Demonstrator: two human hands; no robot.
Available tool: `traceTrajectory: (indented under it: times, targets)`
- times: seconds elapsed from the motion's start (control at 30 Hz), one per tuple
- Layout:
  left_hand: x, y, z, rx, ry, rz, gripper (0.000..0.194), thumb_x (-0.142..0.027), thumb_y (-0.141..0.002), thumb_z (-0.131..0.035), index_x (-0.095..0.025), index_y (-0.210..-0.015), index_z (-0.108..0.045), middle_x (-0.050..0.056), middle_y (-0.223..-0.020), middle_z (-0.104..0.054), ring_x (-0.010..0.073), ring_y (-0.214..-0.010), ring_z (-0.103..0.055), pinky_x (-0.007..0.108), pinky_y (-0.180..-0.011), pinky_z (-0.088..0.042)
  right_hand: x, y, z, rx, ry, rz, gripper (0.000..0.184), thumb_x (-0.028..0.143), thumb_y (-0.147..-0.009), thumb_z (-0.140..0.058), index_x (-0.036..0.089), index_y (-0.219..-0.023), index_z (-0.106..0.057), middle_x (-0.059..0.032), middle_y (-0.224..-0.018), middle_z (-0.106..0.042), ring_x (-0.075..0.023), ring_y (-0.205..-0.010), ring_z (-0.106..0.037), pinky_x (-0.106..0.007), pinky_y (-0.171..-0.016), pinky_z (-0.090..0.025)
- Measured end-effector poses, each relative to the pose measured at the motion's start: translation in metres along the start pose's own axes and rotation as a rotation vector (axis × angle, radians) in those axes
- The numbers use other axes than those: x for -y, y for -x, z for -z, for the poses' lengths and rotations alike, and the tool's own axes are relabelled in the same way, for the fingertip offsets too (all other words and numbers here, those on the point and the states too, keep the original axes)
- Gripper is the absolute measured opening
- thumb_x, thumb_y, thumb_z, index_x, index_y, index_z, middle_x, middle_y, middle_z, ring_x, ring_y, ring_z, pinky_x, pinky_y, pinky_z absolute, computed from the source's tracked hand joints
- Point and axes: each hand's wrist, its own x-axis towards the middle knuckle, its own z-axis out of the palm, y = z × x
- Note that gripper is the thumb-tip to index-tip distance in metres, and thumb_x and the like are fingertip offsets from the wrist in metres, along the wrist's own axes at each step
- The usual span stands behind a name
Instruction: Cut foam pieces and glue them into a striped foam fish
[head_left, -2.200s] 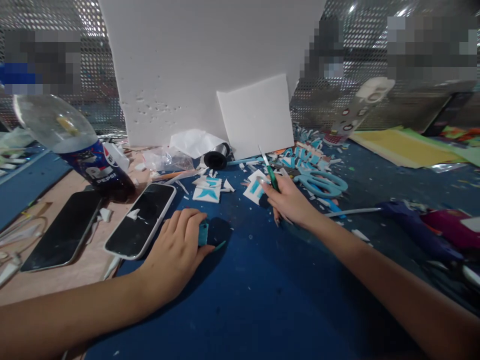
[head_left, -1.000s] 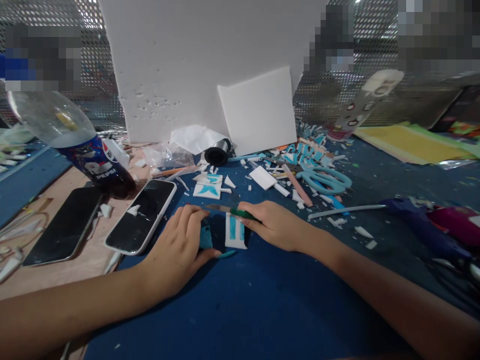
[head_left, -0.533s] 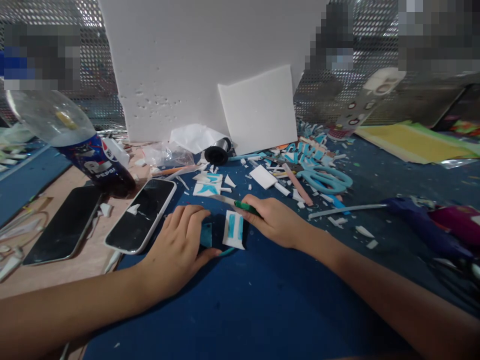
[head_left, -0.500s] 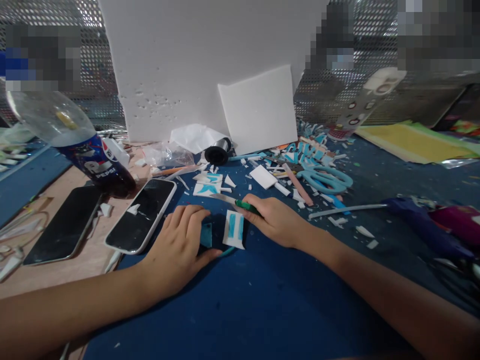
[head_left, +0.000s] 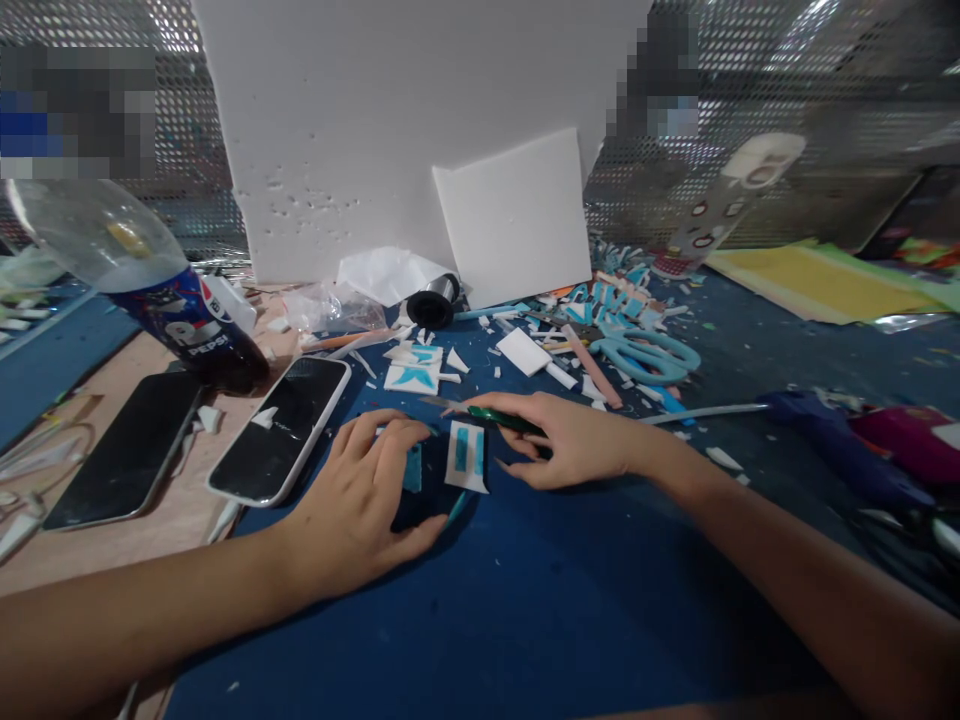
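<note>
- The left hand, left of centre, hid part of the small blue piece behind its fingers; thumb and forefinger stood apart, but whether the other fingers gripped that piece could not be told.
- A thin teal strip showed at the left thumb's tip, its near end hard to make out.
- The right hand, right of centre, was clamped on the green-handled knife, covering part of the handle. The thin blade pointed left, and whether it touched anything was unclear.
- The white card with blue stripes lay on the blue tabletop at mid-frame, between the hands, just below the knife.
- The forearms ran out of the frame, and the top edge cut off the large white board.
- Pixelated patches covered an area at upper left, above the bottle, and another right of the board.
- Scraps at upper right of centre hid the blades of the blue scissors.
- Half a second earlier the left thumb and forefinger had been closer together and the right hand's lower fingers more tucked in.
- About two seconds earlier the striped card had been higher, by the right hand, and the blade had pointed upward.
</note>
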Motion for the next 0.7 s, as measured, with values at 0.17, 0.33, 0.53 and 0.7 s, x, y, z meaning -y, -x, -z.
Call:
traceTrajectory:
  times: [0.17,0.33,0.53,0.7]
  targets:
    - [0.001,0.002,0.000,0.019,0.030,-0.015,0.046,-0.030,-0.083,-0.054,-0.011,-0.120,-0.033,0.017,-0.112,-0.051,0.0335,-0.112,-0.040,0.053,-0.091,-0.044,0.006,0.000,-0.001,0.006,0.004,-0.029,0.057,0.027,-0.080,-0.060,0.021,-0.132,-0.039,0.0077,-0.058,-0.042,-0.0087,-0.048,-0.038,-0.022,-0.047,-0.030]
    - [0.000,0.002,0.000,0.018,0.051,-0.014,0.046,-0.030,-0.084,-0.054,-0.012,-0.120,-0.032,0.016,-0.113,-0.050,0.0337,-0.113,-0.039,0.053,-0.090,-0.044,0.002,-0.002,-0.002,-0.035,-0.039,-0.046,0.054,0.036,-0.079,-0.063,0.020,-0.125,-0.040,0.0084,-0.057,-0.041,-0.0091,-0.048,-0.038,-0.023,-0.047,-0.029]
    - [0.001,0.001,0.001,0.003,0.047,0.006,0.048,-0.031,-0.083,-0.055,-0.012,-0.120,-0.032,0.016,-0.112,-0.050,0.0340,-0.113,-0.039,0.054,-0.092,-0.042,-0.003,-0.002,-0.002,-0.073,-0.071,-0.055,0.049,0.040,-0.078,-0.063,0.020,-0.118,-0.043,0.0082,-0.057,-0.040,-0.0092,-0.048,-0.037,-0.023,-0.047,-0.029]
    - [0.000,0.001,0.002,0.007,0.045,0.015,0.045,-0.030,-0.083,-0.055,-0.009,-0.118,-0.035,0.017,-0.112,-0.049,0.0322,-0.111,-0.040,0.053,-0.093,-0.042,-0.008,-0.002,0.000,-0.128,-0.089,-0.083,0.044,0.037,-0.077,-0.065,0.022,-0.111,-0.041,0.0055,-0.068,-0.046,-0.0089,-0.053,-0.041,-0.023,-0.050,-0.032]
